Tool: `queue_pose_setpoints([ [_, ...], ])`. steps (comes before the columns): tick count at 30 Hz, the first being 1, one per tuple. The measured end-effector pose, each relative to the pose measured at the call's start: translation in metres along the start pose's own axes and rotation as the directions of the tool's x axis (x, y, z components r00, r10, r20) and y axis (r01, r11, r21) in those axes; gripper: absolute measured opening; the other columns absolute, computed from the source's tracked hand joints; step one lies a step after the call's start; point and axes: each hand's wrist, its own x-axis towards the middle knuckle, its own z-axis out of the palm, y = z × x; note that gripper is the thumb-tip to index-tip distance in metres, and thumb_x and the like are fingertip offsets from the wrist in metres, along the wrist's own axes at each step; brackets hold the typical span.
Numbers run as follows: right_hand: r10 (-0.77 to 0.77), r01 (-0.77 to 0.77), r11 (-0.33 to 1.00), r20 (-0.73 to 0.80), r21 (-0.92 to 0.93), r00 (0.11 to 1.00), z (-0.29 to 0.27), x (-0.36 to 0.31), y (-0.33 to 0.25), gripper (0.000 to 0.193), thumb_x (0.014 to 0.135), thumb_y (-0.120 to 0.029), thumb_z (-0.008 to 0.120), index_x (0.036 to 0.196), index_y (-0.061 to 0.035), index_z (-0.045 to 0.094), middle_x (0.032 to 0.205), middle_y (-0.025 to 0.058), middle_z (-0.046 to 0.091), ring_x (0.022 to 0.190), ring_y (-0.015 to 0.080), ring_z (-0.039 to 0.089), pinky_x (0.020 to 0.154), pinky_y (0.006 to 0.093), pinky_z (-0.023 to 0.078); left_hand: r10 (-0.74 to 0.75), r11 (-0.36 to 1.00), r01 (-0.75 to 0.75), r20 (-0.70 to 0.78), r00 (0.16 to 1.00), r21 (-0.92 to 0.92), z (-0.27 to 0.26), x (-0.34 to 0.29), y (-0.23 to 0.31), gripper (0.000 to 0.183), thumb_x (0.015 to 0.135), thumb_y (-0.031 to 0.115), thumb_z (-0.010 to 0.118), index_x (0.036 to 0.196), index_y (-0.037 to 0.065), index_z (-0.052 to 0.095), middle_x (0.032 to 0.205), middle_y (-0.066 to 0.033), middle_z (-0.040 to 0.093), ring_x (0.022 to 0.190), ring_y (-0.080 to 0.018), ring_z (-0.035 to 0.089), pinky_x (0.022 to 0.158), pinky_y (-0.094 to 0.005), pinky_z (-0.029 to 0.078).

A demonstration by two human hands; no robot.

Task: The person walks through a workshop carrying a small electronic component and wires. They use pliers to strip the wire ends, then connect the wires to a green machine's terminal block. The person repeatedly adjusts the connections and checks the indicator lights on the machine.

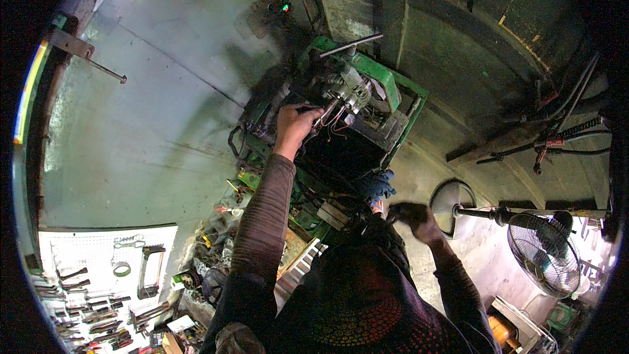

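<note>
Mostly silvery metal unit (355, 94) — thin reddish wires (337, 118), green frame (391, 86) around.

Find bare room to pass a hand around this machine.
Widest: the grey panel between the green machine and the tool board. Smaller: the pale strip between machine and fan base. Crowded: wires and metal parts at the left hand.
</note>
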Motion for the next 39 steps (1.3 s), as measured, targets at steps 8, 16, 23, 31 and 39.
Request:
queue_pose_setpoints([
  [8,-0.008,0.097,0.971,-0.373,0.220,0.928,0.012,0.131,-0.024,0.031,0.098,-0.022,0.061,0.115,0.0038,0.065,0.082,0.0053,0.064,0.067,0.0108,0.055,0.062,0.0275,0.047,0.193,0.979,-0.186,-0.085,0.978,0.084,0.003,-0.008,0.004,0.040,0.074,0.019,0.082,0.105,-0.001,0.068,0.101,-0.0129,0.073,0.090,-0.0244,0.069,0.083,-0.0381,0.051],
  [16,-0.166,0.255,0.948,-0.386,0.191,0.907,0.022,0.179,-0.047,0.019,0.095,-0.012,0.066,0.109,0.0007,0.066,0.084,0.0014,0.064,0.072,0.0096,0.056,0.060,0.0265,0.046,0.153,0.988,-0.152,-0.039,0.988,0.021,0.001,-0.005,0.001,0.044,0.071,0.016,0.084,0.110,0.004,0.070,0.108,-0.0088,0.073,0.097,-0.0255,0.068,0.091,-0.0384,0.051],
  [23,-0.164,0.258,0.950,-0.427,0.174,0.889,0.033,0.197,-0.044,0.019,0.091,-0.004,0.066,0.110,-0.0012,0.067,0.086,0.0018,0.066,0.073,0.0110,0.057,0.064,0.0271,0.047,0.090,0.994,-0.083,-0.122,0.988,0.066,0.006,0.014,-0.020,0.041,0.073,0.015,0.082,0.110,0.004,0.070,0.108,-0.0077,0.074,0.096,-0.0229,0.068,0.088,-0.0371,0.051],
  [31,-0.098,0.200,0.955,-0.400,0.221,0.911,0.034,0.203,-0.052,0.019,0.090,-0.006,0.068,0.108,-0.0011,0.069,0.083,0.0014,0.066,0.070,0.0108,0.056,0.063,0.0270,0.046,0.168,0.986,-0.167,-0.031,0.985,0.024,0.002,0.010,-0.018,0.028,0.074,0.017,0.081,0.098,0.004,0.075,0.100,-0.0062,0.075,0.090,-0.0224,0.068,0.084,-0.0359,0.051],
  [39,-0.017,0.157,0.916,-0.354,0.369,0.935,0.032,0.208,-0.050,0.040,0.084,-0.009,0.076,0.121,-0.0035,0.062,0.115,0.0072,0.070,0.105,0.0200,0.064,0.095,0.0356,0.050,0.099,0.995,-0.099,-0.024,0.995,0.031,0.002,0.000,-0.002,0.028,0.073,0.018,0.082,0.096,0.004,0.075,0.098,-0.0069,0.075,0.089,-0.0218,0.068,0.084,-0.0358,0.050],
])
